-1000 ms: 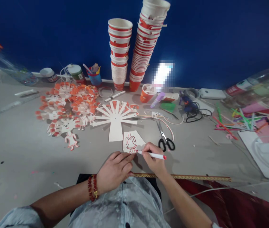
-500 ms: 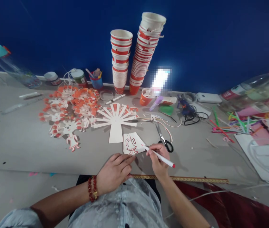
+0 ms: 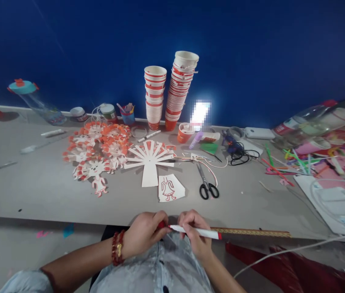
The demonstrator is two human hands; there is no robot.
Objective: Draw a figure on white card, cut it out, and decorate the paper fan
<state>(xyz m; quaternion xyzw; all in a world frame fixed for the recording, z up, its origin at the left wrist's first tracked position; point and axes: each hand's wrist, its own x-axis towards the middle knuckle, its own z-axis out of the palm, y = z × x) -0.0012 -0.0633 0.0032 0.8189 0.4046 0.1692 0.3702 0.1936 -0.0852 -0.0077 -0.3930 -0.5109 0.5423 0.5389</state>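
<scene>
At the table's front edge my right hand [image 3: 197, 234] grips a white marker [image 3: 204, 232] with a red end, its bare tip pointing left. Facing that tip, my left hand [image 3: 146, 231] pinches a red marker cap [image 3: 161, 224]; tip and cap are close together. Beyond the hands lies a piece of white paper [image 3: 171, 188] with a red outline of a dress and legs drawn on it. Just behind it is a white cut-out with fanned strips [image 3: 150, 169]. Black-handled scissors [image 3: 208, 187] rest to the right of the paper, blades pointing away.
Finished-looking orange and white paper figures [image 3: 99, 146] are heaped on the left. Two tall stacks of paper cups [image 3: 154, 95] stand by the blue wall, near a small cup of scraps [image 3: 185, 133]. Colourful strips [image 3: 300, 160] and a plastic bottle [image 3: 302, 120] crowd the right side.
Both hands have drawn back from the paper to the table's front edge. The marker has left the drawing, and a red cap now shows in my left hand. The camera view has shifted.
</scene>
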